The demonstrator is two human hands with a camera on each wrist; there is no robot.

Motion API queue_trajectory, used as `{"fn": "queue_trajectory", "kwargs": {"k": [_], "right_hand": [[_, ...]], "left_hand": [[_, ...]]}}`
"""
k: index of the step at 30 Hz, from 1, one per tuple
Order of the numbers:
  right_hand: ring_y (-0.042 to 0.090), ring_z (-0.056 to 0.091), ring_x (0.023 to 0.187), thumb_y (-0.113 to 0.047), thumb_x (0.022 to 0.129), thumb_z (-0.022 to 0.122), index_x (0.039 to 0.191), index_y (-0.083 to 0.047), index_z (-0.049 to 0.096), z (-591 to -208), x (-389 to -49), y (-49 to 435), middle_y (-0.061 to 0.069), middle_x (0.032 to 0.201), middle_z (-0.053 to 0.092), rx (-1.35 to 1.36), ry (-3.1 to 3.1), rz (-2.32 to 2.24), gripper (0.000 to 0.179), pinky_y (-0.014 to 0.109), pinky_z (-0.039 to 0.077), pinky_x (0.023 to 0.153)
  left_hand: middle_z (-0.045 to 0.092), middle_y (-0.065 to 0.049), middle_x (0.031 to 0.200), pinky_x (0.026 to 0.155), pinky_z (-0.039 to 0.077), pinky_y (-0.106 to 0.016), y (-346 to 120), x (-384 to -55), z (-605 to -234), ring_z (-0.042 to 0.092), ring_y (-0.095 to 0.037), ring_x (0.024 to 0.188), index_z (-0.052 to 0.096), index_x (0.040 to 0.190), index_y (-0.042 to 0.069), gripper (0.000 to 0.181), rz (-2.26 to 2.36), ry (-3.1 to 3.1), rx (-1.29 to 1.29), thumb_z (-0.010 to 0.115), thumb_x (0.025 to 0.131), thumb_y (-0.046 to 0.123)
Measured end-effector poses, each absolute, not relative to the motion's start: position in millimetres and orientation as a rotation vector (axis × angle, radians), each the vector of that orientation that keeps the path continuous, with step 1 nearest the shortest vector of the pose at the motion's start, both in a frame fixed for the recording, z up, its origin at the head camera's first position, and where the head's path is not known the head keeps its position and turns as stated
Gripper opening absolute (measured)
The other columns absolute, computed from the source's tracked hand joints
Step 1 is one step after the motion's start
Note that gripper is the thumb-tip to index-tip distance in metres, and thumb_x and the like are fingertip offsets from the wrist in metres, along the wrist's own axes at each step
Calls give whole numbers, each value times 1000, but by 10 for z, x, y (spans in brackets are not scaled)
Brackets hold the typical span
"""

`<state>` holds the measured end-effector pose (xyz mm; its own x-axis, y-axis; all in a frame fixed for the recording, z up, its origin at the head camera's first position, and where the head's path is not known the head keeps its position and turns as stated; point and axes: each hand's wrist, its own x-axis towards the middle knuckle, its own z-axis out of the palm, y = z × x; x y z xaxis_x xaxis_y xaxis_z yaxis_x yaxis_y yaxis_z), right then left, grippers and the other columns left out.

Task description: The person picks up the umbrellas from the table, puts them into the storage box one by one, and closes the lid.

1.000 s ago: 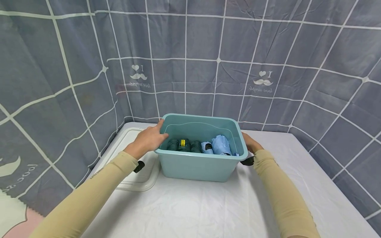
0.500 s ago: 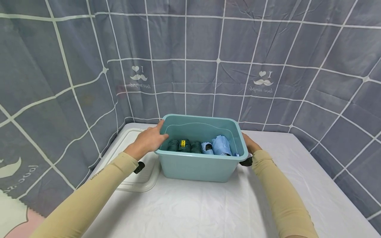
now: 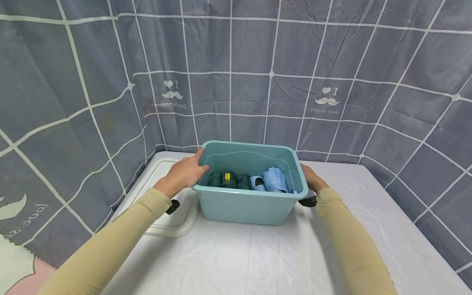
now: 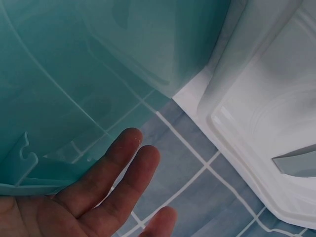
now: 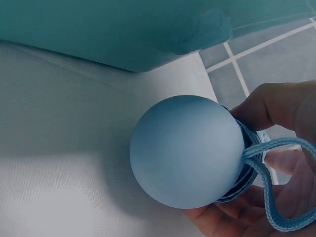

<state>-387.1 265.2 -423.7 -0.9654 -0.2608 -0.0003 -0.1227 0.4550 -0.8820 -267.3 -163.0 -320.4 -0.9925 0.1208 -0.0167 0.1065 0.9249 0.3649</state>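
A teal plastic storage bin [image 3: 239, 207] stands on the white-covered table. My left hand [image 3: 182, 174] rests on its left rim, thumb over the edge; in the left wrist view the other fingers [image 4: 126, 180] lie straight outside the bin's wall. My right hand [image 3: 312, 178] is beside the bin's right side. In the right wrist view it grips a folded light blue umbrella [image 5: 187, 150] with a rounded handle end and a cord loop [image 5: 281, 224]; the bin hides this umbrella in the head view. Rolled dark green bundles [image 3: 243, 182] and light blue ones [image 3: 274, 180] lie inside.
A white lid [image 3: 177, 225] lies left of the bin, partly beneath my left arm. Grey curtains [image 3: 250, 94] with white grid lines hang behind the table [image 3: 239, 258] and along both sides.
My right hand has shifted very slightly to the right. The left hand, the bin and its contents look unmoved.
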Motion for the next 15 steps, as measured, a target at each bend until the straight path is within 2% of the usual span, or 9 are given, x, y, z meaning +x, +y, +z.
{"fn": "queue_trajectory", "kwargs": {"k": [3,6,13,15], "right_hand": [[34,45,126,-11,104,46,158,2,25,-4214,-3875,2673,29,152,39,-266,2563,-1506,59,34,45,97],[33,48,120,-12,102,48,160,-1,20,-4185,-3868,2703,29,153,38,-202,2584,-1459,66,29,48,85],[23,59,91,-19,98,53,162,-3,14,-4120,-3815,2792,32,147,43,-92,2582,-1418,76,31,52,69],[21,59,89,-20,98,53,162,-4,11,-4079,-3793,2808,33,148,41,-82,2582,-1404,79,32,53,68]], "left_hand": [[46,-28,150,87,50,-57,-1625,-2679,-3203,56,-47,125,6,164,15,78,579,3043,173,40,102,46],[48,-28,149,86,50,-56,-1625,-2685,-3203,56,-46,124,6,164,15,78,579,3044,169,41,102,47],[56,-28,141,74,52,-49,-1637,-2696,-3214,65,-41,108,5,164,13,79,573,3037,181,41,102,46],[57,-28,139,73,52,-48,-1636,-2694,-3214,66,-39,106,5,164,13,79,572,3038,183,41,102,46]]}}
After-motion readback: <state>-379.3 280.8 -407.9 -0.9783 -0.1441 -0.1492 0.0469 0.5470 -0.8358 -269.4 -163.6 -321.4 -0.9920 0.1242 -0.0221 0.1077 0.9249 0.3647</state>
